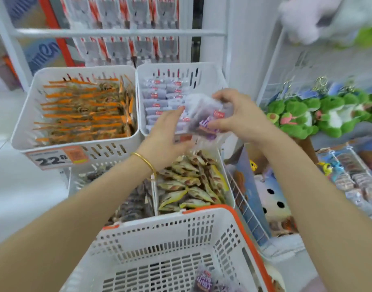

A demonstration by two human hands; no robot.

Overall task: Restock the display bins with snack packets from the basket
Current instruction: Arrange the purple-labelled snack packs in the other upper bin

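Evidently the restocking is well along. 2 hands hold a bundle of purple packets [204,114] just above the front of the upper right bin [210,74], which has rows of the same packets filling its back and left. The right hand [237,116] curls its fingers over the bundle's top, thumb pinching from below. The left hand [166,142] clasps the near edge, thumb above and fingers beneath. The basket [160,228] below is nearly emptied, with only a few leftover purple packets [204,280] in its near right corner. By my judgement, what remains is seating this bundle and 1 last handful. The upper left bin [25,131] looks full.
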